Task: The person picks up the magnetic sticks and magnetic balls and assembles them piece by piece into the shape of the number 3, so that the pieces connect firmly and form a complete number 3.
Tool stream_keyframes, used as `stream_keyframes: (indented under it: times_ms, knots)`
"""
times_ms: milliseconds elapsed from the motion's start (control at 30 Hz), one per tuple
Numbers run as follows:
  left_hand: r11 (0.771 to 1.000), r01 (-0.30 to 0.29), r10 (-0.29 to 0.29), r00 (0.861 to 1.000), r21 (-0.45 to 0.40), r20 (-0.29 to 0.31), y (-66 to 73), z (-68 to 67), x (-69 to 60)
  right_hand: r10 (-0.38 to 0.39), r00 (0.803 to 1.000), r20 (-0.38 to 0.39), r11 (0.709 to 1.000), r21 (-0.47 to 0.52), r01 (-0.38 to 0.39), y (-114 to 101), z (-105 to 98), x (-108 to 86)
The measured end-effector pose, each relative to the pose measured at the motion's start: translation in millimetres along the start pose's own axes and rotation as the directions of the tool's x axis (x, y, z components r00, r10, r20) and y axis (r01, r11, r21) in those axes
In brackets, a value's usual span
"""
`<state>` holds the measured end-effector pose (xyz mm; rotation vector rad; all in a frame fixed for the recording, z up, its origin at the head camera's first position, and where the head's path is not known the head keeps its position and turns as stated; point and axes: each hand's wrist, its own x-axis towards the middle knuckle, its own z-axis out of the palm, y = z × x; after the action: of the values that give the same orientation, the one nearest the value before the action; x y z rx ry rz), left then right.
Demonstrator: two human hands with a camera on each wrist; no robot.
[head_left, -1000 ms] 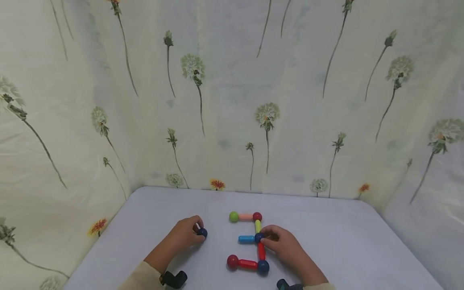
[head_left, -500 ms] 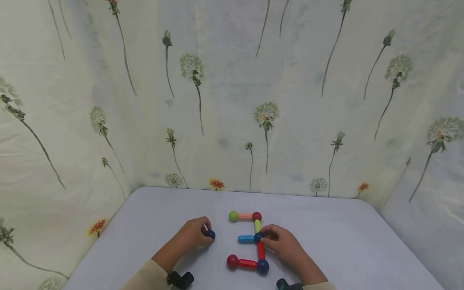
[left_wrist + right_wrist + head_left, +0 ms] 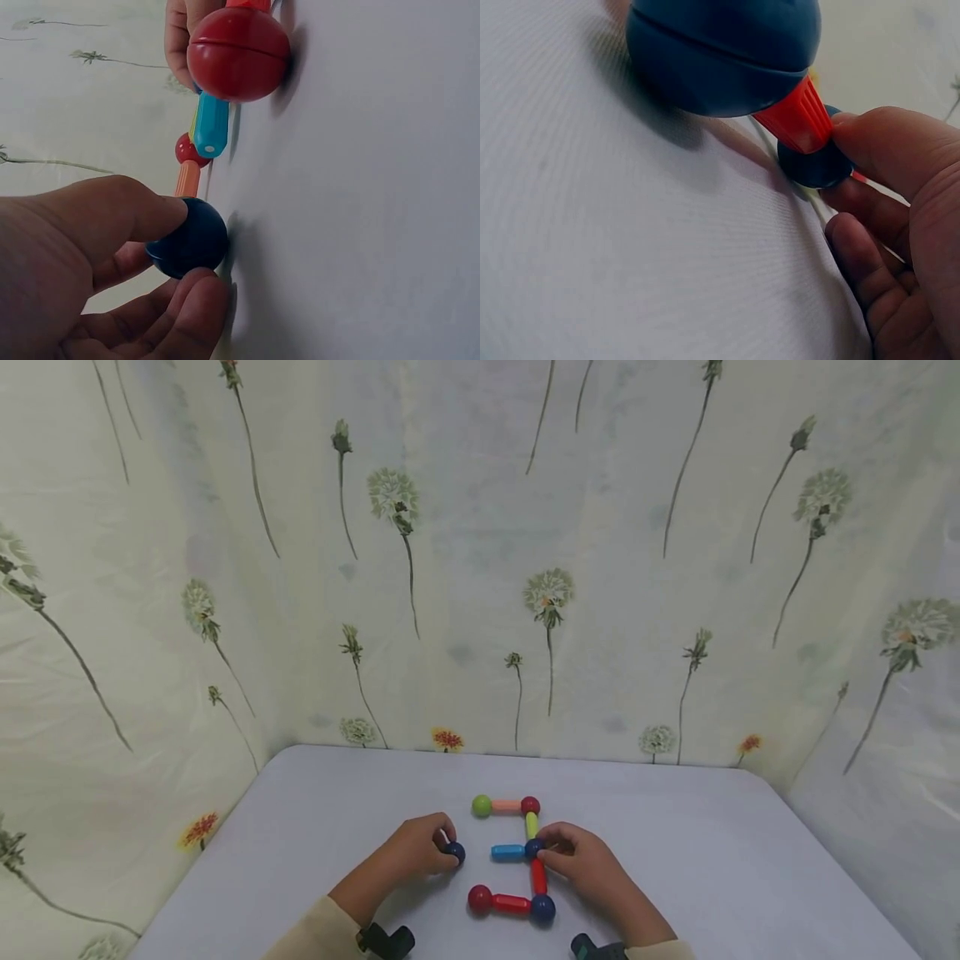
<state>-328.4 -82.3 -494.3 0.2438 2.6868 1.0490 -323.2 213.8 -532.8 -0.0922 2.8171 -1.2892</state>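
Between thumb and fingers my left hand (image 3: 422,847) pinches a loose dark blue ball (image 3: 193,238), just left of the free end of a blue rod (image 3: 507,853). That rod joins the middle blue ball (image 3: 535,849), which my right hand (image 3: 583,860) pinches from the right. A yellow-green rod (image 3: 532,825) runs from it to a red ball (image 3: 530,805), then a peach rod (image 3: 506,806) to a green ball (image 3: 482,806). Toward me, a red rod (image 3: 538,877) leads to a blue ball (image 3: 542,908), and another red rod (image 3: 512,904) to a red ball (image 3: 480,899).
Everything lies on a white-covered table (image 3: 712,860). A pale curtain (image 3: 465,568) with dandelion prints hangs behind and at the sides. A dark strap-mounted device (image 3: 387,941) sits on the left wrist, and a similar one (image 3: 596,947) on the right.
My left hand has moved to the right with the loose blue ball, closer to the blue rod. The right hand keeps its place on the middle blue ball.
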Motion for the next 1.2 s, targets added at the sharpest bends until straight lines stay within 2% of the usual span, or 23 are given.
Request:
stream_keyframes:
  times_ms: [400, 600, 900, 1200]
  knots:
    - [0.998, -0.034, 0.036, 0.999, -0.051, 0.033, 20.1, 18.5, 7.3, -0.004, 1.0, 0.005, 1.0, 0.003, 0.004, 1, 1, -0.5]
    - [0.999, -0.034, 0.035, 0.999, -0.035, 0.038, 26.8, 25.8, 13.0, 0.0, 1.0, 0.006, 1.0, 0.006, 0.0, -2, 0, -1.0]
    - [0.999, -0.022, 0.022, 0.999, -0.028, 0.026, 27.0, 26.7, 15.9, 0.008, 1.0, 0.009, 1.0, 0.007, -0.008, -2, 0, -1.1]
    - [0.999, -0.016, 0.015, 0.999, -0.033, -0.035, 24.0, 31.2, 17.2, 0.002, 1.0, -0.003, 1.0, 0.001, -0.002, -5, 0, -2.3]
